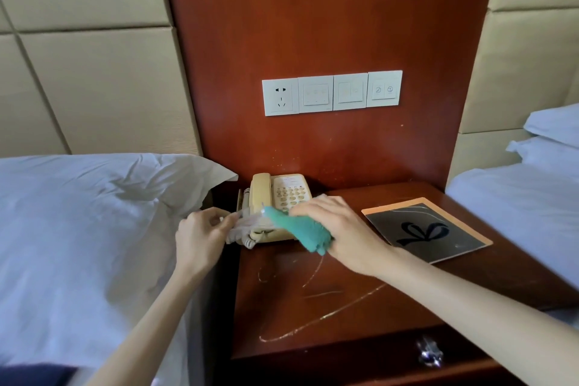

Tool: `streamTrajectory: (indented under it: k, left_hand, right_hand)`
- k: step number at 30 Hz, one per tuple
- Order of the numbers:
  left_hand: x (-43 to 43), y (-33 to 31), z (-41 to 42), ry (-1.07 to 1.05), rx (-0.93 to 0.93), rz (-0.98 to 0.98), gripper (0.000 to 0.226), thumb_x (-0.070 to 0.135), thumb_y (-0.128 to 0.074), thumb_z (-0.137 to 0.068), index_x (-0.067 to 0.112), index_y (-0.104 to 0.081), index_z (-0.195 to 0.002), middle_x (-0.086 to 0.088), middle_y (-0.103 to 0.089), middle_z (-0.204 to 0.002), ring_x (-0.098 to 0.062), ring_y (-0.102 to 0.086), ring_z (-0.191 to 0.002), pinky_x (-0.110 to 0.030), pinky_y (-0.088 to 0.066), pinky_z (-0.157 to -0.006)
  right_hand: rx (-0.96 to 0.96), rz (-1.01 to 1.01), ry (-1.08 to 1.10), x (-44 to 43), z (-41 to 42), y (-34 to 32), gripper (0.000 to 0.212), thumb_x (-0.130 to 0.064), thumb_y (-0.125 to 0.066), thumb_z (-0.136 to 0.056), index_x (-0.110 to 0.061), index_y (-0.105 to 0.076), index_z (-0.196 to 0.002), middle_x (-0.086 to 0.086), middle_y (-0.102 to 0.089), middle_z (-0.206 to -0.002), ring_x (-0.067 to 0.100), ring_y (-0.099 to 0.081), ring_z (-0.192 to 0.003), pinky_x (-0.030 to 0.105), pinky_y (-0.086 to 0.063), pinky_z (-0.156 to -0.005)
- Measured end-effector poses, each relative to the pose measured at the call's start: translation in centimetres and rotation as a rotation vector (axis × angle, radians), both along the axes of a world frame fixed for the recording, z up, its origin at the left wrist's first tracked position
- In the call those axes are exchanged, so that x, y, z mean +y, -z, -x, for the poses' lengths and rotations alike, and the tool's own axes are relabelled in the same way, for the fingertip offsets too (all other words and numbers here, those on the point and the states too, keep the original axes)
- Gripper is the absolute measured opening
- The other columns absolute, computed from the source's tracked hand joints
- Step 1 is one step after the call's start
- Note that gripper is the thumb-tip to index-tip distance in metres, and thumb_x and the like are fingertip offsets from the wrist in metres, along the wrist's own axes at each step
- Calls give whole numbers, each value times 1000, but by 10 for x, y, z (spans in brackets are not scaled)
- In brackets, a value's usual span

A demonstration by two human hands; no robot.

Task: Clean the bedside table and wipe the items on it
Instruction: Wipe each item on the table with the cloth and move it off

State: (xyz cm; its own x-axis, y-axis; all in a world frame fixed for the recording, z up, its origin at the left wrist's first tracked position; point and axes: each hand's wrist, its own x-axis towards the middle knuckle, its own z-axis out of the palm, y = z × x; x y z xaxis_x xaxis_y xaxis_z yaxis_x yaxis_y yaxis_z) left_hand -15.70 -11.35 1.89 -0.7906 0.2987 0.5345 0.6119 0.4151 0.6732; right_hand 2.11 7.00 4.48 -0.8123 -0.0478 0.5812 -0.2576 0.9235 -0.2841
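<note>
bedside table between two beds, cloth on the phone

dark red wooden bedside table (344, 307) stands against a matching wood wall panel (313, 25), top scratched with pale lines. cream phone (289, 194) sits at the back left corner of the table, handset (261, 194) lying in its cradle on the left side, keypad to the right. teal cloth (300, 230) lies across the phone's front edge, its tip pointing up-left toward the handset. right hand (338, 229) is over the phone's front right part, fingers curled down, gripping the cloth under the palm. left hand (200, 235) is at the phone's left edge, fingers pinched on a whitish blurred strand that looks like the coiled cord (247, 240); too blurred to be sure. black booklet (426, 232) with an orange border lies flat on the right side of the table, apart from the phone. metal drawer handle (429, 352) is on the table front, low right. a row of white socket and switch plates (332, 92) is on the panel above the phone. white pillow (109, 197) on the left bed touches the table's side; a second white bed (517, 213) is on the right. beige padded wall (78, 56) behind both.
</note>
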Motion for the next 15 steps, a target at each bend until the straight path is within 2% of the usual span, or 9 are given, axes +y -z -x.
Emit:
streamTrajectory:
  k: [1, 3, 4, 6, 8, 10, 13, 15]
  left_hand:
    - [2, -1, -3, 44, -32, -12, 17, 31, -68, -84, 24, -74, -70, 6, -66, -54, -8, -62, -60, -29, -42, -55]
    - [6, -3, -9, 114, -113, -69, 28, 34, -63, -85, 19, -69, -62, -1, -63, -49, -15, -61, -54, -34, -45, -57]
    - [9, -5, -13, 133, -139, -107, 35, 37, -59, -85, 15, -66, -59, -4, -62, -49, -18, -60, -52, -35, -45, -56]
    - [11, -8, -19, 139, -134, -157, 52, 50, -50, -85, 5, -59, -60, -11, -61, -53, -24, -58, -52, -38, -45, -54]
    - [11, -8, -22, 164, -124, -199, 68, 62, -39, -85, 0, -58, -66, -16, -64, -60, -31, -61, -59, -46, -49, -61]
    - [13, -8, -24, 301, -242, -263, 75, 69, -33, -84, 3, -67, -78, -19, -69, -70, -36, -65, -70, -51, -51, -71]
    - [18, -13, -34, 598, -550, -392, 58, 68, -36, -84, 26, -74, -95, -10, -75, -92, -29, -69, -84, -40, -55, -74]
    - [17, -15, -42, 723, -575, -409, 44, 56, -43, -86, 28, -71, -104, -6, -74, -103, -23, -71, -89, -28, -56, -69]
  right_hand:
    - [43, 86, 34, 0, 1, -6, 45, 14, -62, -74, -11, -63, -112, -4, -59, -103, -9, -41, -96, 12, -31, -84]
    - [121, 296, 72, 2, 4, -19, 37, 18, -57, -76, -15, -61, -91, -4, -55, -80, 3, -46, -72, 26, -37, -63]
    - [161, 388, 80, 5, 5, -25, 34, 17, -58, -78, -16, -59, -84, -5, -53, -71, 3, -45, -64, 26, -37, -58]
    - [223, 504, 118, 9, 8, -39, 31, 8, -66, -80, -21, -57, -75, -10, -51, -63, 0, -44, -57, 17, -38, -53]
    - [248, 605, 143, 14, 9, -47, 21, -2, -72, -80, -20, -61, -78, -9, -62, -69, 1, -56, -62, 18, -48, -58]
    - [246, 770, 153, 19, 10, -50, 15, -6, -73, -80, -17, -65, -86, 0, -72, -83, 14, -70, -76, 35, -58, -71]
    - [255, 993, 168, 26, 12, -48, 18, -6, -74, -79, -19, -69, -90, 7, -74, -91, 24, -72, -84, 50, -58, -78]
    - [257, 1081, 203, 30, 12, -46, 17, -6, -76, -77, -19, -70, -87, 7, -75, -89, 25, -73, -83, 53, -58, -77]
